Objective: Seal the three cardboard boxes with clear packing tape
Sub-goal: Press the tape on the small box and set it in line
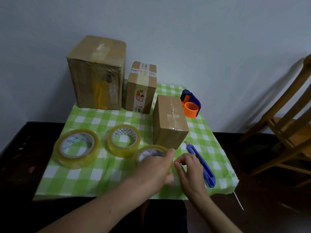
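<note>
Three cardboard boxes stand on the green checked cloth (101,175): a large box (97,73) at the back left, a medium box (141,88) beside it, and a small box (170,120) nearer to me on the right. My left hand (154,170) grips a clear tape roll (151,152) in front of the small box. My right hand (188,170) is right beside the roll with fingertips pinched together at its edge; whether tape is between them is too blurred to tell. Two more tape rolls, a big roll (77,148) and a middle roll (124,140), lie flat on the left.
A blue utility knife (202,163) lies just right of my right hand with its blade tip toward the small box. A blue and orange tape dispenser (191,105) sits behind that box. A wooden chair (286,125) stands at the right. The dark table (20,148) extends beyond the cloth.
</note>
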